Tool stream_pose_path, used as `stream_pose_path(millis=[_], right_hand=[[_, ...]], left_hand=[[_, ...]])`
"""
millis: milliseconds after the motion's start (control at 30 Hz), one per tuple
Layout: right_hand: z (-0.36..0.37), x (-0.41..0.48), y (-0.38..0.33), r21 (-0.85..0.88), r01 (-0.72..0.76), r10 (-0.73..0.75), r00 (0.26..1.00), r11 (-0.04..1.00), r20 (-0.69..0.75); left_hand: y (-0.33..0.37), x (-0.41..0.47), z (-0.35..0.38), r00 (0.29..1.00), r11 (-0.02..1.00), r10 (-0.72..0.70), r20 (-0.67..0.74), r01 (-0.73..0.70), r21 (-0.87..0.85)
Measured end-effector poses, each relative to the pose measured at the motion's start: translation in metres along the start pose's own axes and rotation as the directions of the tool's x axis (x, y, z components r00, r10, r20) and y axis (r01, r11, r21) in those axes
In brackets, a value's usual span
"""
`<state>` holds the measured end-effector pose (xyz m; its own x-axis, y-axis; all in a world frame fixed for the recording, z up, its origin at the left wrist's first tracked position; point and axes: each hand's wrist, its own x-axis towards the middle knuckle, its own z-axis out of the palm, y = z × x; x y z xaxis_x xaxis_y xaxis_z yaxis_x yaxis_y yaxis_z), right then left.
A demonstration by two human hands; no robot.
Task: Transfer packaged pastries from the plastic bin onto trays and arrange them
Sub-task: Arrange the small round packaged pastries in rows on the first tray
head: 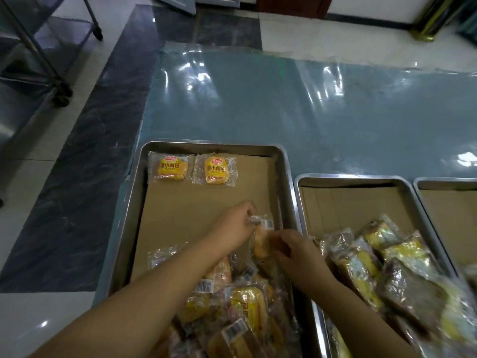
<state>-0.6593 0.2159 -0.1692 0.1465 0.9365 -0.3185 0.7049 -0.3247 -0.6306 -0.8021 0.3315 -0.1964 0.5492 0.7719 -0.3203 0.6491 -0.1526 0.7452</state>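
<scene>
Both hands hold one clear bread packet (262, 237) over the right side of the big metal tray (288, 177). The left hand (232, 224) pinches its crinkly top edge. The right hand (296, 251) grips its lower end. The bread inside looks golden, and the wrap has a small white sticker.

At the far end of the tray, two yellow packets (170, 167) (215, 170) lie side by side on the brown cardboard (193, 202). At the near end sits a messy pile of packets (240, 306).

Just right of the tray is a second tray (296, 197) with its own heap (374, 259), then a third tray (418, 184). All sit on a shiny plastic sheet (284, 104) on the tiled floor (77, 151). Far left of the tray stands a metal rack on wheels (59, 86).
</scene>
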Motion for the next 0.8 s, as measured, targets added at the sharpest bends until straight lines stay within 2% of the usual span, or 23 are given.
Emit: stream_pose_path(millis=[67,100,167,233,300,333,400,467,600,700,800], right_hand=[[0.005,-0.003,-0.001,0.001,0.056,-0.056,0.998,0.998,-0.013],[0.008,-0.003,-0.002,0.043,0.069,-0.068,0.998,0.997,-0.015],[0.012,0.001,-0.007,0.107,0.075,-0.072,0.997,0.991,-0.036],[0.017,0.008,-0.012,0.109,0.059,-0.045,0.991,0.992,-0.130],[0.018,0.015,-0.018,0.200,0.020,0.032,0.967,0.979,-0.252],[0.017,0.019,-0.020,0.291,-0.003,0.087,0.957,0.957,-0.276],[0.014,0.027,-0.023,0.514,-0.035,0.186,0.952,0.857,-0.245],[0.009,0.035,-0.023,0.658,-0.056,0.233,0.955,0.751,-0.185],[0.003,0.056,-0.019,0.618,-0.085,0.249,0.951,0.781,-0.183],[-0.004,0.081,-0.021,0.578,-0.094,0.278,0.930,0.811,-0.239],[-0.015,0.112,-0.027,0.512,-0.083,0.291,0.894,0.855,-0.340]], left_hand=[[0.006,0.001,-0.004,0.992,0.972,-0.109,-0.061,0.093,-0.217],[0.010,0.000,-0.008,0.981,0.906,-0.184,-0.067,0.143,-0.398],[0.016,-0.001,-0.015,0.952,0.684,-0.305,0.003,0.222,-0.695],[0.022,-0.002,-0.020,0.937,0.574,-0.344,0.069,0.268,-0.774],[0.022,-0.003,-0.024,0.938,0.603,-0.339,0.067,0.272,-0.750],[0.020,-0.003,-0.026,0.943,0.657,-0.329,0.045,0.263,-0.707],[0.012,-0.001,-0.032,0.954,0.743,-0.299,-0.015,0.223,-0.630],[0.006,0.002,-0.037,0.969,0.766,-0.240,-0.060,0.151,-0.625],[0.000,0.011,-0.040,0.966,0.803,-0.209,-0.151,0.082,-0.590],[-0.001,0.027,-0.040,0.942,0.810,-0.261,-0.210,0.096,-0.578],[-0.006,0.046,-0.040,0.909,0.858,-0.273,-0.316,0.081,-0.508]])
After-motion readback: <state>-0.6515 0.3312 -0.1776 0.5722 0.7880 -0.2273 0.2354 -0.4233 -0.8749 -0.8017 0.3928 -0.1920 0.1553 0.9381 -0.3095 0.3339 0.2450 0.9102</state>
